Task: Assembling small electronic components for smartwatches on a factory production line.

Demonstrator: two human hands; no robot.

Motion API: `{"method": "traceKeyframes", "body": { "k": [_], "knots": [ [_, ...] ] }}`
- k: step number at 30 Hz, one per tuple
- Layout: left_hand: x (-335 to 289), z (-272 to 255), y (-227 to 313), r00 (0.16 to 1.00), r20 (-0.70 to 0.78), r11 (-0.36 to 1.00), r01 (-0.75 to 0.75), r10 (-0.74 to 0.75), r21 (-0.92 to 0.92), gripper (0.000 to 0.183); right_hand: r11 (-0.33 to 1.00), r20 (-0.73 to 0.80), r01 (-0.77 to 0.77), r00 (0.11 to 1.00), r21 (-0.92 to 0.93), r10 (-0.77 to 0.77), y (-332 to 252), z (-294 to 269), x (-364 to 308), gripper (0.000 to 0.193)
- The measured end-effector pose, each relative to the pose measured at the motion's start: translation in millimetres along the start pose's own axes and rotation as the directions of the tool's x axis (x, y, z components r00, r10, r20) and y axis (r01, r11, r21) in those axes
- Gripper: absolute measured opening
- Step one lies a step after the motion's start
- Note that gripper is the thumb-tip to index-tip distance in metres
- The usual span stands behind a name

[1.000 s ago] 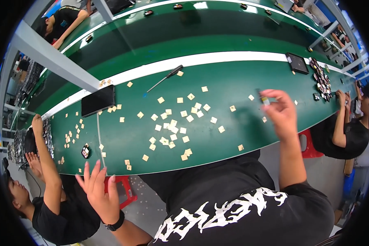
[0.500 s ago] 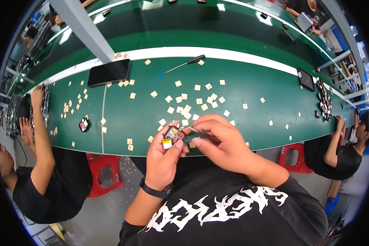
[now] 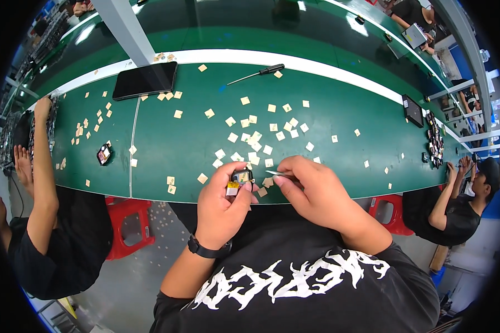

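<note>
My left hand grips a small black watch-like electronics case with its inside showing, between thumb and fingers at the table's near edge. A yellow-and-silver battery hangs out of its near side, and a beige square lies inside the case. My right hand is closed in a pinch on thin metal tweezers. Their tip points left toward the case, a short gap away. Many small pale square pads lie scattered on the green table beyond my hands.
A dark phone-like slab lies at the back left, beside a grey post. A screwdriver rests behind the pads. Another small device sits at left; a black tray and piled devices are at right. Co-workers sit on both sides.
My right hand and the tweezers have drawn back to the right from the case. A beige square now shows more plainly inside the case. The whole view has shifted slightly.
</note>
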State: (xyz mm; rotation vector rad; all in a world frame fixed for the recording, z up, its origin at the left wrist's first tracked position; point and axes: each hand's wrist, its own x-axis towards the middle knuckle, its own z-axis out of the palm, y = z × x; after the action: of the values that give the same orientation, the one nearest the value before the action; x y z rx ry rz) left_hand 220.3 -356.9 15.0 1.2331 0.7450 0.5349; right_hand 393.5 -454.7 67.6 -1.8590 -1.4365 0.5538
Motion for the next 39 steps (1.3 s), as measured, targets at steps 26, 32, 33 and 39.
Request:
{"method": "traceKeyframes", "body": {
  "k": [26,32,33,39],
  "knots": [
    [8.1,-18.7,9.6,0.974,0.211,0.995,0.092,-0.083,-0.033,0.034,0.966,0.158,0.024,0.985,0.256,-0.067,23.9,18.9,7.8,0.015],
    [9.5,-14.2,5.1,0.986,0.167,0.915,-0.085,0.02,0.394,0.028,0.903,0.239,-0.102,0.971,0.418,0.0,13.3,11.5,22.2,0.026],
    [10.8,-15.7,1.9,0.98,0.195,0.897,-0.13,0.051,0.423,0.031,0.938,0.235,0.042,0.964,0.344,-0.129,10.9,12.8,27.1,0.027],
    [14.9,-14.4,2.7,0.979,0.198,0.945,-0.024,-0.044,0.327,0.017,0.967,0.236,0.162,0.95,0.196,-0.207,16.1,14.5,33.3,0.019]
  ]
}}
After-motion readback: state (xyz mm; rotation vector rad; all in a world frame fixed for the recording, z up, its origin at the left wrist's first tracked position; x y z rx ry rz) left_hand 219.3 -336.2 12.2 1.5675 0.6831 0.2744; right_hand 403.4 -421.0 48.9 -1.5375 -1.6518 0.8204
